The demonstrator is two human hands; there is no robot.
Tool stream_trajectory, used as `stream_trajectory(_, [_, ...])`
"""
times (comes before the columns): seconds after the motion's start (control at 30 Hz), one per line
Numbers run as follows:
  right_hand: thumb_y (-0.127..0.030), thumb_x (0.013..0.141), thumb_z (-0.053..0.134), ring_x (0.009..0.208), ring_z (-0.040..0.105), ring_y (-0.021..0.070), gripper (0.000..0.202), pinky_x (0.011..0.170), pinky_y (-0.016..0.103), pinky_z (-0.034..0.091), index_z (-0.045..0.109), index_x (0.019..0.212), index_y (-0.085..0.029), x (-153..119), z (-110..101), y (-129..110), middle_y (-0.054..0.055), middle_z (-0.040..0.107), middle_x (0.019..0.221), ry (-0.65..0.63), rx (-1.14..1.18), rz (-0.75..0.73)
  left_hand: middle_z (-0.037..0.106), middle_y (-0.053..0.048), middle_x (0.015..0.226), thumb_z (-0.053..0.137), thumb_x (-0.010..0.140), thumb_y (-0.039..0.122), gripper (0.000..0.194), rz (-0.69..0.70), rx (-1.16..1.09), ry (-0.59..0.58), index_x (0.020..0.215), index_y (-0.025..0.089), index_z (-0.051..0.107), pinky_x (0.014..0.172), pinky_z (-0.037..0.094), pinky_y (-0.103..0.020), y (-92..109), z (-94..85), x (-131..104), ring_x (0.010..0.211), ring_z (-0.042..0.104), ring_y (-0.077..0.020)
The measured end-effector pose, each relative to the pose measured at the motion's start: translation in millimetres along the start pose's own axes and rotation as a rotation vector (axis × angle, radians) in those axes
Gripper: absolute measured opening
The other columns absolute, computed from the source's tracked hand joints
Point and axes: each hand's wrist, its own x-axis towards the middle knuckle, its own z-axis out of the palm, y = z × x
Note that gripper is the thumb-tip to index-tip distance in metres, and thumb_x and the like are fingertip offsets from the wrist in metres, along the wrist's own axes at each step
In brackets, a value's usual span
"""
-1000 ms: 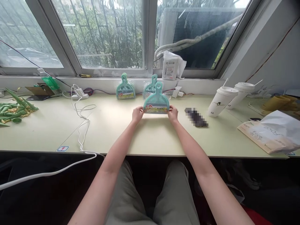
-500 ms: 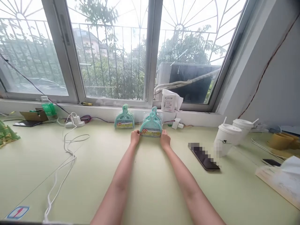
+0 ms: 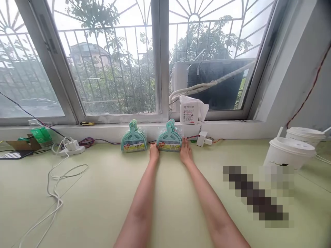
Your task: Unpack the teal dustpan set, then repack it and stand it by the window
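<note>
Against the window-side wall stands a stack of teal dustpan and brush sets (image 3: 169,138), in clear plastic wrap with printed labels, handles up. My left hand (image 3: 154,152) grips its lower left edge with curled fingers. At its right edge, my right hand (image 3: 186,150) holds the side, thumb and fingers against the wrap. Just to the left, a second stack of the same sets (image 3: 133,139) stands upright, touched by neither hand.
A white plug adapter (image 3: 204,139) lies right of the stacks, below a tissue pack (image 3: 189,110) on the sill. Lidded cups (image 3: 288,151) and a pixelated dark object (image 3: 254,193) are at right. A power strip (image 3: 72,150) with white cables is at left, near a yellow-handled tool (image 3: 87,123).
My hands have pushed the front dustpan and brush set back, so it now lines up with those behind it. The camera has shifted, and the stacks look larger.
</note>
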Motion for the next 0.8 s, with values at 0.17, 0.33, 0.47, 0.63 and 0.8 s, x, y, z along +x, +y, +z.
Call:
stream_trajectory(0.17, [-0.024, 0.093, 0.035, 0.146, 0.036, 0.0334, 0.076, 0.108, 0.057, 0.042, 0.001, 0.16, -0.016, -2, -3, -1, 0.02, 0.022, 0.163, -0.007, -0.014, 0.004, 0.057, -0.02, 0.123, 0.041, 0.097, 0.022, 0.043, 0.052, 0.17, -0.069, 0.137, 0.011, 0.054, 0.094, 0.047, -0.035, 4, -3.9, -9, 0.114, 0.061, -0.0288])
stream_trajectory(0.33, [-0.031, 0.096, 0.04, 0.15, 0.025, 0.0336, 0.079, 0.114, 0.062, 0.03, -0.005, 0.16, -0.016, -10, -32, -15, 0.02, 0.014, 0.165, 0.147, 0.014, -0.128, 0.046, -0.025, 0.138, 0.045, 0.097, 0.026, 0.061, 0.002, 0.172, -0.021, 0.152, 0.008, 0.027, 0.095, 0.047, -0.038, 17, -15.3, -24, 0.116, 0.061, -0.03])
stream_trajectory(0.47, [-0.025, 0.099, 0.038, 0.152, 0.023, 0.0274, 0.064, 0.12, 0.06, 0.019, 0.016, 0.159, -0.023, -16, -52, -25, 0.013, 0.026, 0.164, 0.201, -0.013, -0.297, 0.045, -0.023, 0.137, 0.039, 0.099, 0.034, 0.053, 0.013, 0.148, 0.163, 0.147, 0.012, 0.031, 0.087, 0.05, -0.04, 25, -25.3, -37, 0.114, 0.06, -0.0312])
stream_trajectory(0.63, [-0.025, 0.098, 0.045, 0.149, 0.03, 0.0267, 0.049, 0.122, 0.059, 0.016, 0.043, 0.148, -0.026, -20, -60, -34, 0.009, 0.035, 0.16, 0.144, -0.055, -0.516, 0.045, -0.022, 0.133, 0.037, 0.097, 0.024, 0.04, 0.016, 0.101, 0.471, 0.136, 0.012, 0.037, 0.1, 0.045, -0.041, 11, -45.9, -35, 0.128, 0.048, -0.0297])
stream_trajectory(0.8, [-0.02, 0.098, 0.046, 0.147, 0.035, 0.0246, 0.045, 0.122, 0.056, 0.019, 0.049, 0.142, -0.03, -20, -61, -39, 0.005, 0.04, 0.158, 0.099, -0.053, -0.674, 0.036, -0.023, 0.146, 0.044, 0.091, 0.016, 0.043, -0.197, 0.264, 0.71, 0.133, 0.012, 0.04, 0.103, 0.043, -0.048, -33, -100.4, -8, 0.135, 0.04, -0.0336])
